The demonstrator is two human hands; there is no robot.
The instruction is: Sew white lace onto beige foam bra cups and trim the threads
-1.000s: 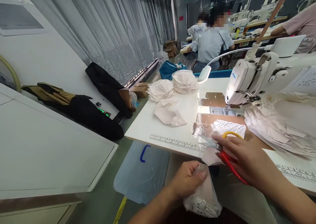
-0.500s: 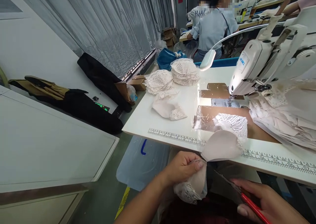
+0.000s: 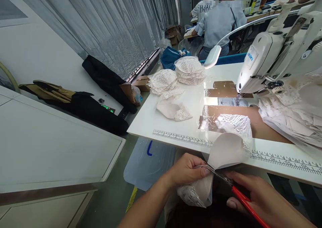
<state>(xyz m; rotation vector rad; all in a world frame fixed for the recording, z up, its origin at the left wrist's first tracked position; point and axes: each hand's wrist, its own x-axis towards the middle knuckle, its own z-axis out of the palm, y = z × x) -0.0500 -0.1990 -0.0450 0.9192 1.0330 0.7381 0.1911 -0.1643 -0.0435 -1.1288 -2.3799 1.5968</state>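
Note:
My left hand (image 3: 190, 169) pinches the upper edge of a beige lace-trimmed bra cup (image 3: 198, 191), just below the table's front edge. In my right hand (image 3: 254, 194) is a pair of red-handled scissors (image 3: 243, 197). Their tips reach the place where the left thumb and fingers grip the fabric. Right beside those tips lies the point of a second beige cup (image 3: 226, 151), which hangs partly over the table edge. Its white lace part (image 3: 237, 125) rests on the tabletop. Whether the blades are closed on a thread is too small to tell.
A white sewing machine (image 3: 261, 60) stands on the right of the white table (image 3: 143, 120), with a pile of cups (image 3: 297, 117) beside it. Lace cup stacks (image 3: 190, 70) and a single cup (image 3: 173, 110) lie left. Under the table is a clear plastic bin (image 3: 141, 167). Two people sit beyond.
My right hand has moved left and up, bringing the scissor tips from the open gap to the fabric at my left fingers. The view has shifted slightly.

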